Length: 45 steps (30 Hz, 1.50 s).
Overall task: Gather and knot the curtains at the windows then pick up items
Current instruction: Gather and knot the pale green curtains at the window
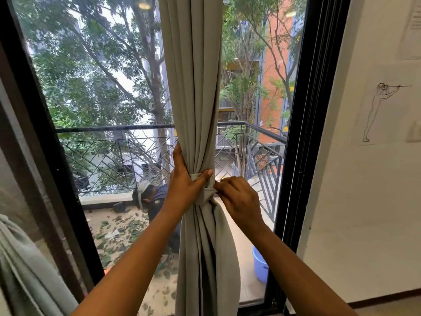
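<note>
A grey-beige curtain [193,87] hangs gathered into a narrow column in front of the window glass [102,110]. At mid-height a knot [206,190] cinches it. My left hand [184,181] wraps around the curtain's left side at the knot, thumb across the front. From the right, my right hand [237,197] pinches the knot's fabric with closed fingers. Below the knot the curtain tail [205,258] falls loose towards the floor.
A black window frame [305,133] stands right of the curtain, with a white wall [364,201] carrying line drawings beyond it. Another grey curtain [27,270] shows at lower left. Outside on the balcony are a crouching person [152,199], scattered leaves and a blue bucket [260,265].
</note>
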Available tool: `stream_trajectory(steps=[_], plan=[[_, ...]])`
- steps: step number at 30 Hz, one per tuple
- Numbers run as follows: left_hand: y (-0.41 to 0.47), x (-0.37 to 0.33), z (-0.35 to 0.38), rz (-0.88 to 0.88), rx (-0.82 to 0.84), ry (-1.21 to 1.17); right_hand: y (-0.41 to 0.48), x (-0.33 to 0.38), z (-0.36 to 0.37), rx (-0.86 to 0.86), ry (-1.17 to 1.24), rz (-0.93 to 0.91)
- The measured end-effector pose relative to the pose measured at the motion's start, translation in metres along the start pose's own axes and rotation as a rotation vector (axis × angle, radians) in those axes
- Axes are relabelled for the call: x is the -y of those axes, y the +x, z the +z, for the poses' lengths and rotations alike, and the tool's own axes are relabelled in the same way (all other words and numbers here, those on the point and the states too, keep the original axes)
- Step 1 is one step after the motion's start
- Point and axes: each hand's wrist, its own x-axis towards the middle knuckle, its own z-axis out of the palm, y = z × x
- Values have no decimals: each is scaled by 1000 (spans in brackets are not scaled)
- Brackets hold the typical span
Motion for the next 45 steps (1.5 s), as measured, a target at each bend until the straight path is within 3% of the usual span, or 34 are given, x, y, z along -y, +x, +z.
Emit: stream_trajectory(steps=[3, 7, 14, 19, 25, 30, 34, 39, 43, 45], plan=[[2, -2, -2, -4, 17, 51, 23, -9, -14, 178, 32, -138], [2, 3, -3, -24, 44, 55, 44, -11, -24, 378, 284, -37], [2, 11, -6, -87, 192, -83, 42, -14, -16, 339, 318, 8], [6, 14, -9, -61, 266, -91, 60, -14, -20, 357, 214, -81], [-14, 19, -9, 8, 229, -215, 75, -21, -13, 350, 277, -14], [-16, 29, -21, 142, 96, -66, 81, -28, -5, 346, 382, 96], [-17, 25, -19, 199, 65, 134, 74, -24, 1, 295, 585, 259], [-14, 19, -17, 218, -35, 223, 56, -14, 12, 102, 562, 321], [-15, 11, -11, 192, -92, 311, 34, 7, 14, -163, 516, 632], [-13, 10, -9, 146, -112, 352, 21, 12, 20, -155, 419, 779]])
